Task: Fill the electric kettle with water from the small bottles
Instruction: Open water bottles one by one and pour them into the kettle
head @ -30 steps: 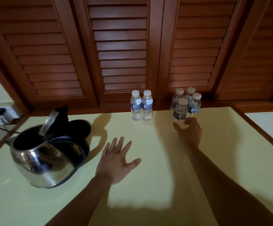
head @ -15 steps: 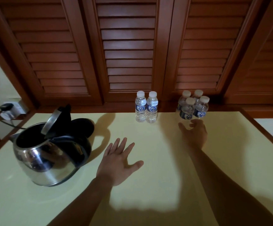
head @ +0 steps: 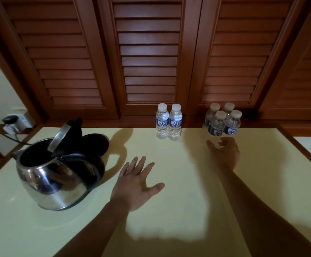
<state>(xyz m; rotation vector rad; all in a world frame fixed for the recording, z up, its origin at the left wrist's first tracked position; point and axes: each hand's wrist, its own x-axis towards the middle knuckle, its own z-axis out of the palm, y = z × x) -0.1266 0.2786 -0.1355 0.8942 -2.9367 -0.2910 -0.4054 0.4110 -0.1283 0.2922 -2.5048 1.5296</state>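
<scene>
A steel electric kettle point(head: 58, 175) with a black handle stands at the left of the pale yellow table point(head: 169, 210), its lid hinged up. Two small capped water bottles point(head: 168, 124) stand together at the table's far edge. To their right is a cluster of several more bottles point(head: 223, 121). My left hand point(head: 135, 184) lies flat with spread fingers on the table, right of the kettle. My right hand point(head: 223, 153) reaches out just in front of the right cluster, thumb and fingers loosely parted, holding nothing and not touching a bottle.
The kettle's black base point(head: 95, 145) lies behind it, with a cord running to a wall socket point(head: 14, 122) at the far left. Brown louvred doors point(head: 149, 58) rise behind the table. A wooden rim point(head: 299, 149) borders the table's right side.
My right hand has crept a little closer to the right cluster of bottles. The left hand and the kettle have stayed in place; the camera has shifted slightly.
</scene>
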